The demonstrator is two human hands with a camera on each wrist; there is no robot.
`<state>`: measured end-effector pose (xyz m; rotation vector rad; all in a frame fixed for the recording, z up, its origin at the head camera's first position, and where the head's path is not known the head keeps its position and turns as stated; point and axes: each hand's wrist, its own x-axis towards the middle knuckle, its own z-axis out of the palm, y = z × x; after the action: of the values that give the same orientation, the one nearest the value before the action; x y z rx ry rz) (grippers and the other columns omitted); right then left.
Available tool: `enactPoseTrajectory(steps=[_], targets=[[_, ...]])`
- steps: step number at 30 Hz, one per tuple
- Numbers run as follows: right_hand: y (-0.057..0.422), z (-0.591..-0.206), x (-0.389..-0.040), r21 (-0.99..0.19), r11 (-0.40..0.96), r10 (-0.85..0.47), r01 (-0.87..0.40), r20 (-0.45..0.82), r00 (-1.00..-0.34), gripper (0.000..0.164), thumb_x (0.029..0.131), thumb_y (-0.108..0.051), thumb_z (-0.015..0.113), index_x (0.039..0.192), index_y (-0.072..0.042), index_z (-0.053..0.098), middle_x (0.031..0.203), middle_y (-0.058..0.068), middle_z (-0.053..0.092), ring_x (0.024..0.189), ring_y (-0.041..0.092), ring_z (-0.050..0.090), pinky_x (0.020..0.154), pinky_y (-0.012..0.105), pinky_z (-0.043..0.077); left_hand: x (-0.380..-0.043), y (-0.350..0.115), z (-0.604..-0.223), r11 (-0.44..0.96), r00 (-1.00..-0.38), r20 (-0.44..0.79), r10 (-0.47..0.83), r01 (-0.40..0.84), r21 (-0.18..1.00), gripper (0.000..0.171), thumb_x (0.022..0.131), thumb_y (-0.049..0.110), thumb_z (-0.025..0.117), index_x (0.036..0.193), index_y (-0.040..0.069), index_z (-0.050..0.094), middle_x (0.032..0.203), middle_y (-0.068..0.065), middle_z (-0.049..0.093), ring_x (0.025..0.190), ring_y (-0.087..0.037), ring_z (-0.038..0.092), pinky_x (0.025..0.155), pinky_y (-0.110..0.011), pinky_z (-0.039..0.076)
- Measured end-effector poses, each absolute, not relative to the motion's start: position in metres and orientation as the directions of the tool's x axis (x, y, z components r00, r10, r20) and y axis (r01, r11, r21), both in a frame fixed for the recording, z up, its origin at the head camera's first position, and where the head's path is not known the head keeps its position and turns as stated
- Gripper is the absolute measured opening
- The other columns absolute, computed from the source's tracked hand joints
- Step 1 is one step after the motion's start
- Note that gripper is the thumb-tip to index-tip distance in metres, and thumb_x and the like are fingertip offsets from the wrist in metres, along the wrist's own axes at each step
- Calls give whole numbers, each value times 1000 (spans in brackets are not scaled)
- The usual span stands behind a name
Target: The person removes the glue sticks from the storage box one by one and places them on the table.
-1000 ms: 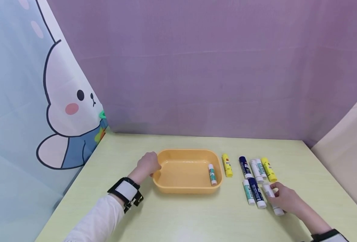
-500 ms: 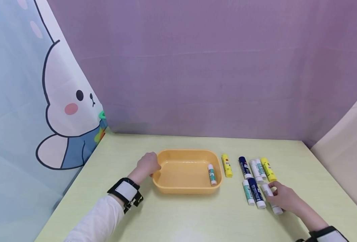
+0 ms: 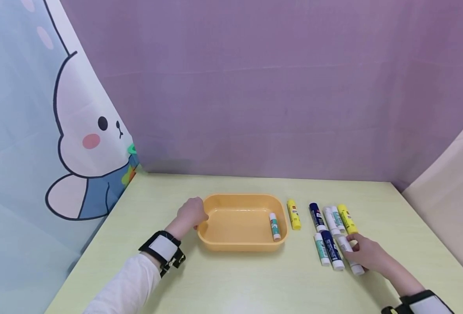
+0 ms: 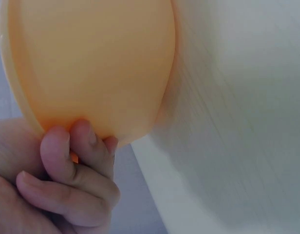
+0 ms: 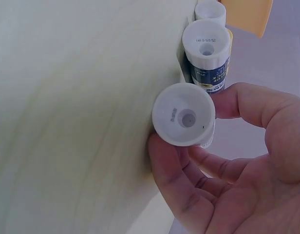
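My left hand (image 3: 192, 212) pinches the left rim of a shallow orange-yellow tray (image 3: 239, 247); the left wrist view shows curled fingers (image 4: 57, 153) at its wall. Inside the tray, toward the right, lies a small white and teal glue stick (image 3: 275, 226). My right hand (image 3: 368, 253) holds a white glue stick (image 3: 357, 267) between thumb and fingers, low over the table. Its round white end (image 5: 183, 114) faces the right wrist camera. Just left of it lies a dark blue glue stick (image 3: 332, 250), with a smaller teal one (image 3: 321, 249) beside that.
Behind these lies a row of glue sticks: dark blue (image 3: 317, 216), white (image 3: 331, 221), teal (image 3: 338, 219) and yellow (image 3: 347, 219). A lone yellow glue stick (image 3: 293, 214) sits right of the tray. A purple curtain (image 3: 255, 96) hangs behind the pale table (image 3: 231, 283).
My right hand has moved slightly left and away from me, bringing the white glue stick closer to the dark blue one. The left hand and tray have stayed put.
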<state>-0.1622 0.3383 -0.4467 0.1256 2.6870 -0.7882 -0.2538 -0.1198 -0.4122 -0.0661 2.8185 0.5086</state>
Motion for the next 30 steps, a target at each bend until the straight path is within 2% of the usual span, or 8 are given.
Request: enactPoseTrajectory(steps=[19,25,30], targets=[[336,-444,-158,-516,836,1,189,-342,-940,52,84,-23,63,122,7,43,91,15,57,64,16,54,51,31,50,-254,-120,-412,936,-960,-280,-1,-100,337,19,82,10,63,95,-3,59,60,-8,61,42,-15,59,38,-21,44],[335,-439,-158,-498,846,-4,189,-362,-932,60,87,-31,62,125,10,39,94,19,58,65,16,55,53,32,50,-253,-120,-410,934,-959,-284,0,-101,344,20,82,9,63,98,-3,58,62,-8,60,43,-15,59,38,-21,44],[340,-424,-160,-444,888,-37,124,-338,-940,71,89,-42,59,127,14,38,96,23,60,70,18,57,58,34,50,-252,-120,-410,933,-961,-278,6,-95,348,21,82,8,62,99,-4,58,64,-8,61,44,-16,59,38,-21,44]])
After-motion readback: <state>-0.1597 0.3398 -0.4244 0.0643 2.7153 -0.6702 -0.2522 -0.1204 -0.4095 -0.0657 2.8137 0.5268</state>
